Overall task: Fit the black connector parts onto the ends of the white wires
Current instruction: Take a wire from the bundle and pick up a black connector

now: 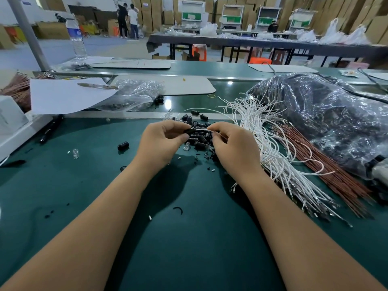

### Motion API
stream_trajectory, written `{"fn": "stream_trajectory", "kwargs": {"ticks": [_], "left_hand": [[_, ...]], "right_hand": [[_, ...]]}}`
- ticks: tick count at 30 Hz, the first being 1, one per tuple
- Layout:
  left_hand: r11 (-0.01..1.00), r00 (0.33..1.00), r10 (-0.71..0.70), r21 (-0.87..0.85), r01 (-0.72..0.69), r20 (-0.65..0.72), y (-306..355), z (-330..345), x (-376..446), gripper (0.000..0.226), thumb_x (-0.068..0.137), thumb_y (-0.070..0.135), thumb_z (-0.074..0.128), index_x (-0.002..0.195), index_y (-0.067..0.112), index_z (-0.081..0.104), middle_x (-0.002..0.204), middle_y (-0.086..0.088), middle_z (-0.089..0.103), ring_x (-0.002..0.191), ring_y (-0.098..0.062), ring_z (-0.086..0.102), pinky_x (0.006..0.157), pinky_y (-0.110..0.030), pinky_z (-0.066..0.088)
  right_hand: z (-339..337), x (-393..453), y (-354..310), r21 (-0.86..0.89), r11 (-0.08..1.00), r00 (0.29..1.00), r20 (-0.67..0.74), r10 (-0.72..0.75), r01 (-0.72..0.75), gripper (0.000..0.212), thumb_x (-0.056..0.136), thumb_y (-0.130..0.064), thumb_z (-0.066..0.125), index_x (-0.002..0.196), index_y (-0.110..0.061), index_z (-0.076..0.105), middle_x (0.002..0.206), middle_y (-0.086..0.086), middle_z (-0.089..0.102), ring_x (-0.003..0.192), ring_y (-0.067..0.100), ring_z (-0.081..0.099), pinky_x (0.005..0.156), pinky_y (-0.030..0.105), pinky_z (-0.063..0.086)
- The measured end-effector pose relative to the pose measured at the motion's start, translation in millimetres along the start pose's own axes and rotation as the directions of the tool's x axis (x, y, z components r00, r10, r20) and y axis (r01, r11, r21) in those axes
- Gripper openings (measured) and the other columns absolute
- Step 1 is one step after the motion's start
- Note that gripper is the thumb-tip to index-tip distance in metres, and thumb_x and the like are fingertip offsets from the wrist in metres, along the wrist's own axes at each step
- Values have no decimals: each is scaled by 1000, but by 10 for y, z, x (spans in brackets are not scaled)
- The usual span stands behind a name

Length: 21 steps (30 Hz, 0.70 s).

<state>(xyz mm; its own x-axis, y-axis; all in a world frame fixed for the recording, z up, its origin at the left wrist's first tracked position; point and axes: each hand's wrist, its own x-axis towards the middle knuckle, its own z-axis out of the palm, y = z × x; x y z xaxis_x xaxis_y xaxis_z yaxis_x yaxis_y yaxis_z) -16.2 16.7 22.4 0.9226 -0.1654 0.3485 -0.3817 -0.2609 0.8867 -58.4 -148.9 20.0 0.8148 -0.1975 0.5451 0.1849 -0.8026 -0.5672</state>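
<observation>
Fitting a black connector (190, 131) onto a white wire (202, 130).
Left hand (161, 141) pinching connector, right hand (233, 145) pinching wire, above green surface (189, 238).

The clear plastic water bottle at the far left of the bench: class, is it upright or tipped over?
Upright. The clear plastic water bottle stands vertically beside the grey metal post.

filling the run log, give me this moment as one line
left hand: pinches black connector part | right hand: pinches white wire | stage: joining over connector pile
</observation>
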Motion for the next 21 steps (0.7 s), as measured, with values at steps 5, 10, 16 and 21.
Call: {"fn": "stream_trajectory", "kwargs": {"ticks": [5, 10, 16, 21], "left_hand": [[999, 1000, -25, -28, 25, 7, -22, -16, 7, 23, 84, 0, 69, 94, 21, 71, 84, 5, 72, 73, 0, 66, 74, -8, 50], [994, 997, -71, -85, 73, 25, -39, -29, 17, 22, 87, -1, 65, 99, 16, 71, 83, -1, 73, 71, -2, 65, 77, -13, 52], [977, 991, -114, -174, 123, 65, -36, -42, 30, 24, 89, -4, 61, 100, 15, 70, 89, -10, 73, 80, -12, 68, 84, -22, 55], [968, 991, -109, -220, 124, 79, -44, -44, 32, 24, 88, -4, 62, 94, 18, 70, 85, -5, 73, 77, -9, 69, 80, -20, 55]], "right_hand": [[17, 1, 39, 7, 1000, 999, 41, -18, 17, 22, 90, -16, 57, 101, -29, 71, 70, -16, 61, 61, 5, 50, 56, 25, 37], [45, 9, 74, 168, 986, 1000, 18, 5, -8, 21, 92, -15, 58, 94, -33, 69, 58, -15, 57, 48, 6, 45, 47, 26, 37], [58, 39, 102, 262, 964, 999, -9, 36, -32, 18, 92, -15, 59, 93, -29, 70, 57, -13, 56, 46, 3, 43, 48, 18, 34], [67, 31, 96, 202, 979, 1000, 24, 17, -21, 19, 91, -16, 59, 90, -33, 69, 58, -18, 57, 48, 6, 45, 50, 32, 42]]}}
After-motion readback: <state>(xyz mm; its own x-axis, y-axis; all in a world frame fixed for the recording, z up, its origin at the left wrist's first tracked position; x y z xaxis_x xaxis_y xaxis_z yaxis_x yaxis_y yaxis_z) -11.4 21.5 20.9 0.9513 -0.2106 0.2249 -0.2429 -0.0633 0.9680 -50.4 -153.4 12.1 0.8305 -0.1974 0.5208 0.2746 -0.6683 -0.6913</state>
